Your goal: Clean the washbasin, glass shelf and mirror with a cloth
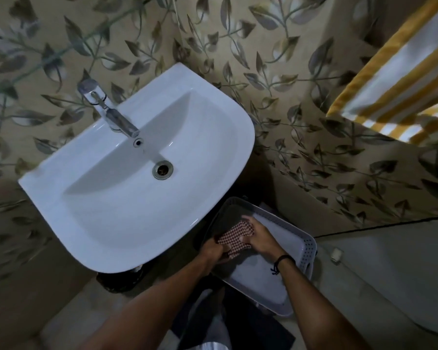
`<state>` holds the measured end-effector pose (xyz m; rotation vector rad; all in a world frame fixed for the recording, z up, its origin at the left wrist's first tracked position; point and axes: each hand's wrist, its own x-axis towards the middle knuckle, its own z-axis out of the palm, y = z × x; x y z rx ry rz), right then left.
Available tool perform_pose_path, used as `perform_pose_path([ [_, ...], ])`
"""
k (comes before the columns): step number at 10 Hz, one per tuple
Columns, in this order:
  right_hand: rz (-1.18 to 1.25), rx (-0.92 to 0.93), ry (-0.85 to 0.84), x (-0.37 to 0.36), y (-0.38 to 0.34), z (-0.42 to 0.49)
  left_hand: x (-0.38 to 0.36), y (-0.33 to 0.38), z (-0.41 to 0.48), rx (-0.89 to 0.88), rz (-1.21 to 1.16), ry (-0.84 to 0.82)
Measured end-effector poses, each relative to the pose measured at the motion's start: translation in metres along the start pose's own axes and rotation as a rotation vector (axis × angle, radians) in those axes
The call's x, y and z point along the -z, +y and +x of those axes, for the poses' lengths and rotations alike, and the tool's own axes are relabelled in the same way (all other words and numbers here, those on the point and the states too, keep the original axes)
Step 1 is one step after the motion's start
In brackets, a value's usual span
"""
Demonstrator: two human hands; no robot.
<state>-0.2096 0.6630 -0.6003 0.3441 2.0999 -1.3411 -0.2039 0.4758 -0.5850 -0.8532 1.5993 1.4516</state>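
Note:
A white washbasin (127, 198) with a chrome tap (111, 114) and a drain (162, 170) fills the left middle of the head view. To its lower right, both hands hold a red-and-white checked cloth (235, 236) over a pale perforated basket (301, 251). My left hand (216, 252) grips the cloth's near end. My right hand (258, 237) grips its far side, a dark band on the wrist. A thin green edge of the glass shelf (46, 59) runs across the upper left. The mirror is out of view.
Leaf-patterned tiles (276, 84) cover the wall behind the basin. A yellow-and-white striped towel (395, 79) hangs at the upper right. A pale surface (390, 274) lies at the right. A dark round object (122, 279) sits under the basin's front edge.

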Motion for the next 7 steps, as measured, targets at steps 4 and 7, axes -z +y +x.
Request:
perform_pose_path([
  [4, -0.349, -0.027, 0.151, -0.021, 0.026, 0.033, 0.005, -0.026, 0.037, -0.103, 0.702, -0.021],
  [7, -0.327, 0.001, 0.231, -0.023, -0.012, 0.008, 0.005, 0.01, -0.016, -0.283, 0.808, -0.079],
])
